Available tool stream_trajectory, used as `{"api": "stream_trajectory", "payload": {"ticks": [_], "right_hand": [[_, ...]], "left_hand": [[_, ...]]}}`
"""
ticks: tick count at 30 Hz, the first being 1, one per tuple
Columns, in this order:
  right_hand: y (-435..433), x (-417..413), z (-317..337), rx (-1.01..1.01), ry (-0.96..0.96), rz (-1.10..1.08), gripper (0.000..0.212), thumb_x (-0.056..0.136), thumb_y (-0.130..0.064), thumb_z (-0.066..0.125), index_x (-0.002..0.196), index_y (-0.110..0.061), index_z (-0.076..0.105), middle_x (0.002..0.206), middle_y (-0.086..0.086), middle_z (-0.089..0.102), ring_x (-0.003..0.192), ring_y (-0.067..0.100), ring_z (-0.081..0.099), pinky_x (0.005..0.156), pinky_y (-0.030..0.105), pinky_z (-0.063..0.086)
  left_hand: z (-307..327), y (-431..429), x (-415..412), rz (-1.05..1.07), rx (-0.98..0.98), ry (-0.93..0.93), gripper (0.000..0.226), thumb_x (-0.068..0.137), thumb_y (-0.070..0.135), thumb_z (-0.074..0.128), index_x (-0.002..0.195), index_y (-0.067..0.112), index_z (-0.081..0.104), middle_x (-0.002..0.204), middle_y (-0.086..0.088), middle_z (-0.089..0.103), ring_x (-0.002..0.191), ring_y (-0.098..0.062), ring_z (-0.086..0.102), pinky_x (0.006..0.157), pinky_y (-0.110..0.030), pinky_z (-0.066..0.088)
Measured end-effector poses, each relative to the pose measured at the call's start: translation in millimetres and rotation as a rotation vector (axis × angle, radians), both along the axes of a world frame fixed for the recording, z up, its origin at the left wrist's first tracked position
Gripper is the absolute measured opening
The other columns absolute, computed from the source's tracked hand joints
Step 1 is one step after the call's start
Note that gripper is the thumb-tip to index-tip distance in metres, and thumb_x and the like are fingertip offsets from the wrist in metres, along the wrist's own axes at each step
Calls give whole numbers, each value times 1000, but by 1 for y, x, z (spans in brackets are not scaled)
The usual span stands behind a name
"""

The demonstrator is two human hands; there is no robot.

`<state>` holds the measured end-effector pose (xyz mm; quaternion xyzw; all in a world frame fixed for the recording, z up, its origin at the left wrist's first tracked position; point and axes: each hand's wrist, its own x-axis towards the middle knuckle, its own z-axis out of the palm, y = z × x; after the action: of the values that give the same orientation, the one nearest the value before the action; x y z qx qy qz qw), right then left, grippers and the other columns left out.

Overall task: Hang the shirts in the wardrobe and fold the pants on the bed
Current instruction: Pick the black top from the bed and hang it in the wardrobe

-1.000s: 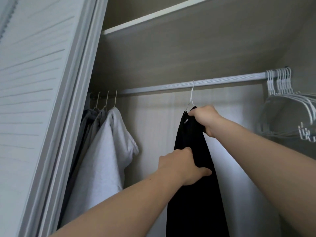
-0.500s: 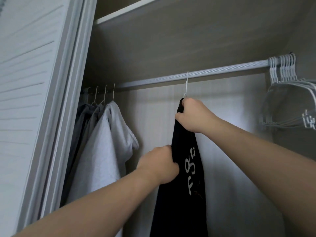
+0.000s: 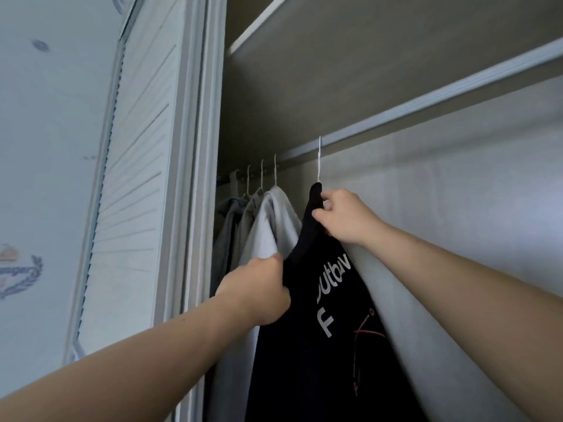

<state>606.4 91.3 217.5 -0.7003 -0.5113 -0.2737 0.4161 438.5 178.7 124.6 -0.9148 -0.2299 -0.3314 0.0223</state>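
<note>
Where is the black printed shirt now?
Centre of the head view: the black printed shirt hangs by a white hanger hook from the wardrobe rail, right of the light grey shirt, held by the left hand and right hand.

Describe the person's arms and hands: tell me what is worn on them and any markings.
Nothing is worn. The left hand and right hand are bare, with no gloves, and no rings show on the visible fingers. The left forearm and right forearm are uncovered up to the frame edge: no sleeves, watch or bracelet. No tattoos or other markings are visible.
</note>
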Motion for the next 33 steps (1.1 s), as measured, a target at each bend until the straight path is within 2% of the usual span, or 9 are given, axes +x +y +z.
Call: {"api": "stream_trajectory", "payload": {"ticks": [5, 9, 12, 18, 22, 25, 27, 29, 33], "right_hand": [[71, 21, 0, -19, 30, 82, 40, 95, -19, 57, 132, -4, 59, 100, 12, 65, 91, 22, 56, 78, 29, 39], [117, 33, 4, -64, 73, 110, 42, 94, -21, 57, 134, -6, 58, 124, 22, 66, 112, 36, 63, 90, 35, 48], [141, 41, 4, -76, 89, 121, 52, 95, -24, 57, 144, -9, 51, 133, 18, 62, 121, 34, 60, 102, 40, 49], [157, 53, -13, -37, 84, 132, 56, 97, -31, 59, 148, -12, 47, 137, 16, 60, 124, 34, 57, 102, 35, 46], [140, 46, -32, 24, -2, 154, 56, 98, -39, 58, 148, -16, 48, 143, 11, 57, 132, 31, 52, 107, 34, 41], [117, 35, -49, 100, -110, 161, 60, 99, -47, 48, 154, -25, 35, 156, 3, 41, 143, 27, 36, 116, 45, 33], [99, 25, -58, 115, -194, 128, 64, 98, -55, 36, 156, -31, 26, 162, -2, 29, 150, 24, 22, 121, 49, 24], [82, 11, -68, 112, -265, 87, 67, 95, -63, 25, 157, -36, 19, 166, -8, 17, 153, 18, 9, 121, 48, 14], [56, -30, -88, 81, -351, 93, 69, 94, -69, 15, 157, -42, 6, 168, -13, 3, 153, 11, -5, 120, 48, 5]], "left_hand": [[-12, 27, -1, 77, -65, 12, 6, 97, 21, 47, 99, 16, 46, 93, -5, 56, 81, -26, 60, 70, -39, 53], [-19, 37, 9, 104, -89, 37, 7, 98, 15, 49, 104, 14, 47, 94, -3, 51, 80, -24, 56, 67, -34, 44], [-19, 43, 15, 141, -65, 58, 7, 99, 15, 50, 101, 14, 43, 89, -3, 45, 77, -26, 50, 66, -33, 41], [-19, 53, 11, 188, -82, 111, 5, 98, 13, 50, 102, 14, 47, 98, -10, 55, 79, -28, 53, 67, -34, 43], [-23, 45, 7, 261, 120, 169, 10, 96, 17, 52, 104, 17, 46, 97, -5, 55, 93, -30, 58, 70, -35, 43], [-24, 34, -7, 287, 481, 159, 29, 96, 30, 50, 122, 17, 50, 121, -5, 59, 116, -30, 52, 91, -42, 42], [-25, 27, -24, 240, 658, 79, 30, 94, 35, 48, 117, 19, 58, 121, -4, 62, 121, -30, 51, 99, -43, 40], [-29, 27, -43, 196, 723, 33, 34, 91, 38, 51, 115, 18, 63, 127, -5, 63, 131, -32, 49, 109, -47, 37], [-42, 32, -92, 223, 713, 48, 56, 91, 48, 52, 136, 16, 59, 152, -11, 48, 148, -37, 32, 117, -60, 27]]}}
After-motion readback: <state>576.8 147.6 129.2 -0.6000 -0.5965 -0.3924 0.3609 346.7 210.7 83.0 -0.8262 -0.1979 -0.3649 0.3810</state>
